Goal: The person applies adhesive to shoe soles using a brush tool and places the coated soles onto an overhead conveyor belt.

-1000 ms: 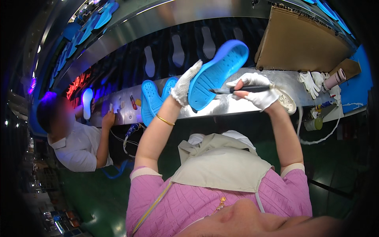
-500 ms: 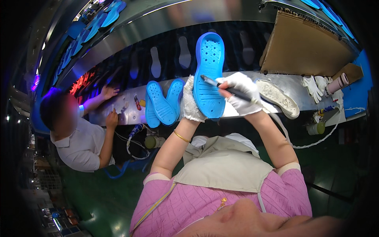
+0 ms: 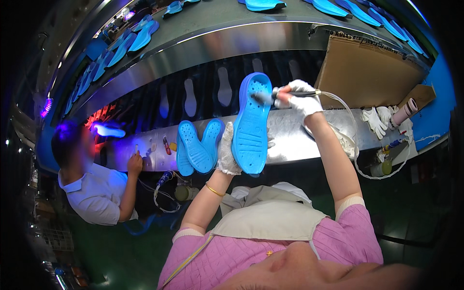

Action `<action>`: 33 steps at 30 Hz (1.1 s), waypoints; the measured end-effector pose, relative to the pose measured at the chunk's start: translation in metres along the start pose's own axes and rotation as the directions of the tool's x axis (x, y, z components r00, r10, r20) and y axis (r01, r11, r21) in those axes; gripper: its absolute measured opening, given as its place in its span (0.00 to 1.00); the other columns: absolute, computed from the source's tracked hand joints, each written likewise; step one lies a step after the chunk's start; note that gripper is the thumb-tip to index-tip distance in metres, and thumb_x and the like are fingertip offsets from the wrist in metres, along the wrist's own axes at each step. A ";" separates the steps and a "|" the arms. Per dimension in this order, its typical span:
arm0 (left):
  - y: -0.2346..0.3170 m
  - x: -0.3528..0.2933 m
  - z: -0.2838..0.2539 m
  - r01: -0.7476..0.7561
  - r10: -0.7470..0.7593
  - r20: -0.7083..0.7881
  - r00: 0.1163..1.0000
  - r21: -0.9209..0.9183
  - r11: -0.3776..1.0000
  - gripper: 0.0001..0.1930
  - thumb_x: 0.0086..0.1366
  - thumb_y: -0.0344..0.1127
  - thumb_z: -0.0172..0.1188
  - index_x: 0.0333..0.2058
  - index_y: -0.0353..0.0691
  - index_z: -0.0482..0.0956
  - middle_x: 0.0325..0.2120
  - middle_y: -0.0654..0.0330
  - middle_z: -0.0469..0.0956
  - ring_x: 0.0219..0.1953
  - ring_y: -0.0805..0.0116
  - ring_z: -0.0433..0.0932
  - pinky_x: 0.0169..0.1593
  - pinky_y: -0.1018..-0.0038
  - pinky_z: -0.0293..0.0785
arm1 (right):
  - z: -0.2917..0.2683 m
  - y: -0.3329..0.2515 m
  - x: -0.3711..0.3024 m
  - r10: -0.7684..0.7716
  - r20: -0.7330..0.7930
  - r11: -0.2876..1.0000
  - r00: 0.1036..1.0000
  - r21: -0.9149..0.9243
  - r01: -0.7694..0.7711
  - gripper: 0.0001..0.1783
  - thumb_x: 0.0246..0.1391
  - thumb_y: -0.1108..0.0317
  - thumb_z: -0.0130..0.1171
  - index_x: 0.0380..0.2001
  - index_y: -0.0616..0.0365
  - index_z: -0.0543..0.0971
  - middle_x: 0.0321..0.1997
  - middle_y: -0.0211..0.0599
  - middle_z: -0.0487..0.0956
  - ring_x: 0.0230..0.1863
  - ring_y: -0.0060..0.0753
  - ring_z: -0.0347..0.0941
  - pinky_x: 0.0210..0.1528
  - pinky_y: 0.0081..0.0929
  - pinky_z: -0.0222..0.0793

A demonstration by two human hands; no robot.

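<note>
My left hand [image 3: 226,157], in a worn whitish glove, grips a blue shoe sole [image 3: 250,137] by its sides, hollow face up. Its lower end points toward me. In my gloved right hand [image 3: 305,100] is a brush [image 3: 261,99] with a dark handle, fed by a pale hose [image 3: 352,113]. Its blurred tip is at the sole's far part, among the small holes. Left of my left hand, more blue soles [image 3: 199,153] lie overlapping on the metal bench [image 3: 290,137]. A whitish sole-shaped piece [image 3: 340,140] is partly hidden behind my right forearm.
Beyond the bench, a dark conveyor [image 3: 208,79] carries greyish insole shapes. A cardboard sheet [image 3: 369,77] leans at the right, near white gloves [image 3: 374,122] and a pinkish roll [image 3: 405,111]. Blue soles [image 3: 326,7] line an upper shelf. A co-worker [image 3: 94,193] works at the left.
My right hand and the brush have moved up the sole, from its middle to its holed far end. The held sole sits lower in view; the view has shifted. A bright-lit shape now shows by the co-worker.
</note>
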State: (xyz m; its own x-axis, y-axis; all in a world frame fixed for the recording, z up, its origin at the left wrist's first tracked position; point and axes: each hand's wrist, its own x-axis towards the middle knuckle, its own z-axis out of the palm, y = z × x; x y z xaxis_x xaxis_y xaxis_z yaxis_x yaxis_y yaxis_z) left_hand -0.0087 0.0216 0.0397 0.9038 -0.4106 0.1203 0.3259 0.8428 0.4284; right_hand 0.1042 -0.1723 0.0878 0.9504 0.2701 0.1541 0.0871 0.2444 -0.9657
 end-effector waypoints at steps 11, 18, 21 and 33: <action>0.022 0.001 -0.015 -0.036 0.095 -0.183 0.979 0.299 0.953 0.32 0.65 0.57 0.44 0.56 0.35 0.63 0.46 0.50 0.74 0.44 0.56 0.77 0.48 0.63 0.76 | 0.006 -0.001 -0.021 -0.377 0.234 0.895 0.896 -0.158 0.418 0.11 0.41 0.85 0.62 0.28 0.58 0.78 0.34 0.37 0.78 0.38 0.29 0.77 0.44 0.25 0.73; 0.039 0.012 0.009 -0.157 0.287 -0.185 0.940 0.511 0.845 0.31 0.65 0.57 0.47 0.54 0.36 0.65 0.42 0.52 0.76 0.40 0.60 0.79 0.44 0.67 0.78 | 0.010 -0.021 -0.017 -0.614 0.520 0.467 0.593 -0.366 0.805 0.14 0.32 0.86 0.61 0.23 0.54 0.76 0.32 0.39 0.77 0.37 0.42 0.76 0.38 0.30 0.71; 0.053 0.011 0.016 -0.141 0.259 -0.193 0.946 0.474 0.869 0.30 0.65 0.58 0.46 0.53 0.36 0.67 0.39 0.53 0.77 0.37 0.60 0.79 0.42 0.68 0.78 | 0.015 -0.035 -0.033 -0.520 0.573 0.552 0.633 -0.340 0.761 0.14 0.34 0.88 0.60 0.22 0.55 0.75 0.33 0.41 0.76 0.36 0.40 0.76 0.37 0.30 0.72; 0.107 0.043 0.077 -0.283 0.327 -0.018 0.945 0.454 0.845 0.32 0.65 0.60 0.43 0.50 0.32 0.66 0.34 0.46 0.76 0.33 0.55 0.80 0.38 0.58 0.80 | 0.012 -0.064 -0.046 -0.618 0.485 0.484 0.619 -0.386 0.786 0.10 0.35 0.83 0.65 0.22 0.57 0.77 0.32 0.42 0.78 0.36 0.38 0.77 0.40 0.29 0.72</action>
State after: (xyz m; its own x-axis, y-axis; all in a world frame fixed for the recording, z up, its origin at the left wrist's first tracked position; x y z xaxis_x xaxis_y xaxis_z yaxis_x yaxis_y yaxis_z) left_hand 0.0438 0.0674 0.1598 0.9656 -0.1065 0.2373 -0.1066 0.6703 0.7344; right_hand 0.0511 -0.1892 0.1453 0.3896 0.4674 0.7936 0.9038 -0.0285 -0.4269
